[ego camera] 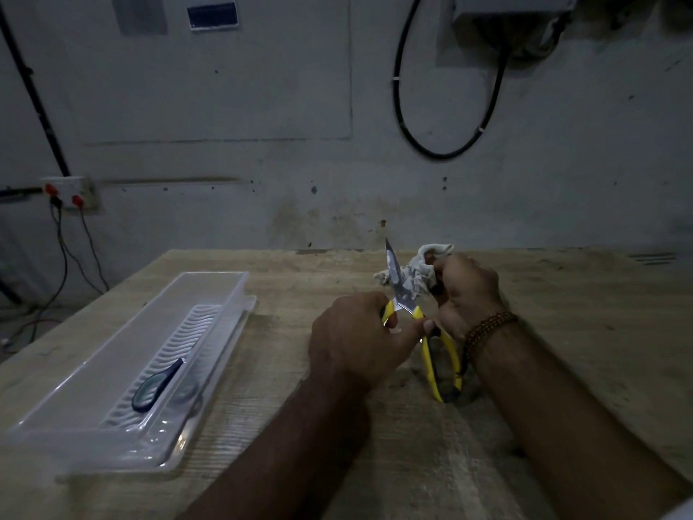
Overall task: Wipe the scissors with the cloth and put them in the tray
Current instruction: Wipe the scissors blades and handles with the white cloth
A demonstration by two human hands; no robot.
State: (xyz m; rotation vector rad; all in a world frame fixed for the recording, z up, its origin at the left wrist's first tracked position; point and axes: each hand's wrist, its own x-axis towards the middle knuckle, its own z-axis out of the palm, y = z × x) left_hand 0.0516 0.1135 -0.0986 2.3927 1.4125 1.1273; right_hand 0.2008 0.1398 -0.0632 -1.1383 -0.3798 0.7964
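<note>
Yellow-and-black-handled scissors (435,354) stand above the wooden table, blades pointing up and away. My left hand (356,339) grips one handle near the pivot, thumb on the other handle. My right hand (467,294) is closed on a crumpled white cloth (416,275), pressed against the right side of the blade. A clear plastic tray (112,354) lies at the left of the table, well apart from both hands.
Inside the tray's ribbed middle lies a dark blue magnifying glass (155,388). A wall socket with red switches (71,197) and hanging cables sits at the far left. The wall stands right behind the table's far edge (525,251).
</note>
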